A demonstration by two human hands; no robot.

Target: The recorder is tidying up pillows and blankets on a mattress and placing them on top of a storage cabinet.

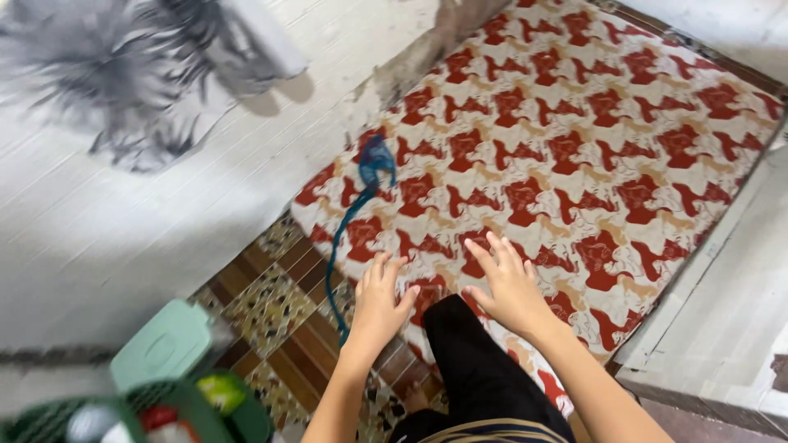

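Evenly and brightly lit from above; no glare noted. Soft shadow cast on the white wall (164, 213) beneath the patterned cloth (123, 74), itself heavily motion-blurred. Green basket (164, 394) at lower left out of focus. Mattress (574, 139) pattern rendered sharp; slight wide-angle bending at edges.

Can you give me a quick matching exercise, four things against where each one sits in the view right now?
Things:
1. red-and-cream patterned mattress
2. teal blue cord
3. pale green plastic lid
4. left hand

Places:
A. lower left, beside a green basket
B. over the mattress's near edge, beside the right hand
C. fills the upper right, lying flat
D. trails from the mattress's left edge down onto the tiled floor

Pairs: 1-C, 2-D, 3-A, 4-B
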